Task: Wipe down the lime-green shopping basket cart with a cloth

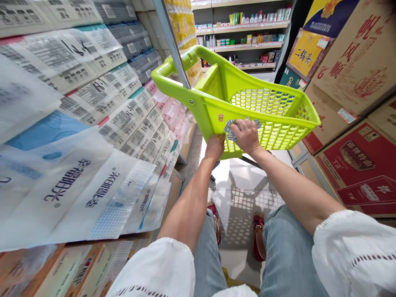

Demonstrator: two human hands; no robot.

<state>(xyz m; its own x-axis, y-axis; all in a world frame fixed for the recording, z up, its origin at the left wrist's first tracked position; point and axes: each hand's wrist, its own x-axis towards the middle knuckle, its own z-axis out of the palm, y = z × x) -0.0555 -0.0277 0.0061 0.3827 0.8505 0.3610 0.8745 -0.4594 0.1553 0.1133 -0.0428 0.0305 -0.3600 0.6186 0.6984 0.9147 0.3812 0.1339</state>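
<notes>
A lime-green plastic shopping cart (213,108) with honeycomb holes in its basket stands across the aisle in front of me. My right hand (246,135) is closed on a crumpled grey-and-white cloth (230,131) and presses it against the cart's near side wall, just right of a small sticker (220,117). Lower and to the left, my left hand (215,146) has its fingers curled at the lower part of the cart's side. Its fingertips are partly hidden by the hand itself. Part of the cloth lies under my right palm, out of sight.
Stacked packs of paper goods (102,181) fill the left side close to my arm. Cardboard cartons (355,62) and red boxes (365,165) line the right. Store shelves (244,27) with bottles and jars stand behind the cart. A grey metal pole (175,41) rises at the cart's handle.
</notes>
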